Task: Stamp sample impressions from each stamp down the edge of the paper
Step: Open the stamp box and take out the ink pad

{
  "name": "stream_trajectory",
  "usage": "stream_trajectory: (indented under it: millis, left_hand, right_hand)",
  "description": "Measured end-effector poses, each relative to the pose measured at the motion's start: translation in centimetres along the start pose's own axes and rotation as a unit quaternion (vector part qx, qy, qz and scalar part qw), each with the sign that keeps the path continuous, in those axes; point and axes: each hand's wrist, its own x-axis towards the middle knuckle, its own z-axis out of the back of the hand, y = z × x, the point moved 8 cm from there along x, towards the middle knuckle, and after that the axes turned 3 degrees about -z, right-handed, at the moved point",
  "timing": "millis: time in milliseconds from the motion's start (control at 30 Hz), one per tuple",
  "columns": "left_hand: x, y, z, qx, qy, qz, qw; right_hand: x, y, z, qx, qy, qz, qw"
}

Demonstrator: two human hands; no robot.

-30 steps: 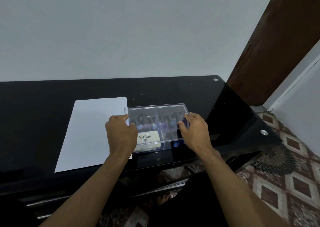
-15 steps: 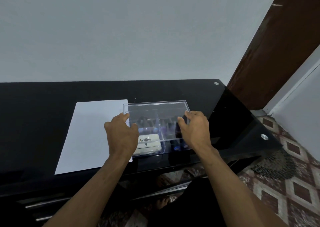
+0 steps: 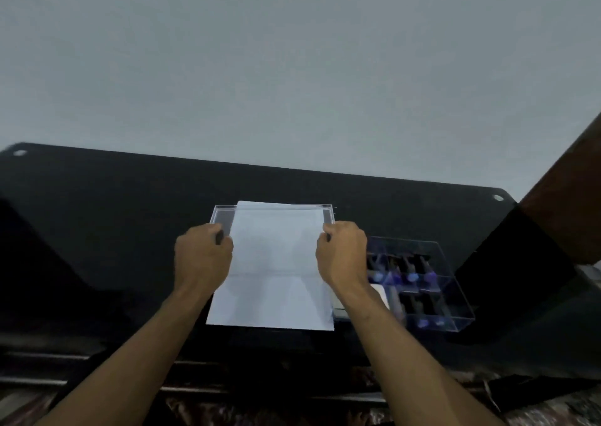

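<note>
A clear plastic lid (image 3: pixel 223 215) is held above the white paper (image 3: pixel 270 299), which lies on the black glass table (image 3: pixel 97 217). My left hand (image 3: pixel 202 263) grips the lid's left side and my right hand (image 3: pixel 342 256) grips its right side. To the right stands the open clear box (image 3: pixel 455 295) with several dark stamps (image 3: pixel 413 266) with purple ends in its compartments. A white ink pad (image 3: pixel 380 292) lies in the box's near left part, partly hidden by my right forearm.
The table's near edge runs just below the paper. A grey wall rises behind the table. A brown door (image 3: pixel 566 204) stands at the right. Patterned floor tiles show at the bottom right.
Both hands lifted the clear lid off the box and carried it left over the paper. The view has swung left, so the open box now sits to the right.
</note>
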Motion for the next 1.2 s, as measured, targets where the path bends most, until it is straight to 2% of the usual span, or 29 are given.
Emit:
stream_trajectory:
  millis: [267, 433, 567, 800, 900, 1000, 1200]
  left_hand:
    - [4.5, 8.9, 7.1, 0.039, -0.038, -0.009, 0.998]
    - [8.1, 14.0, 8.5, 0.048, -0.029, -0.012, 0.998]
    - [11.0, 16.4, 8.7, 0.058, -0.037, -0.024, 0.997]
    - [14.6, 19.7, 7.1, 0.076, -0.014, -0.013, 0.997]
    - [15.5, 21.8, 6.2, 0.079, 0.018, 0.035, 0.996]
    - [16.0, 23.9, 5.1, 0.090, 0.040, 0.032, 0.995]
    - [13.9, 20.3, 5.8, 0.134, 0.047, 0.044, 0.989]
  right_hand:
    - [-1.1, 8.3, -10.7, 0.045, 0.075, 0.036, 0.995]
    - [-0.8, 12.0, -15.9, 0.034, 0.100, 0.031, 0.994]
    - [0.2, 14.6, -18.8, 0.007, 0.106, 0.063, 0.992]
    - [1.9, 16.0, -22.1, -0.005, 0.114, 0.077, 0.991]
    - [2.3, 16.0, -22.9, -0.016, 0.117, 0.076, 0.990]
    - [2.2, 15.8, -23.4, -0.038, 0.127, 0.074, 0.988]
    - [0.9, 16.5, -23.1, -0.102, 0.136, 0.111, 0.979]
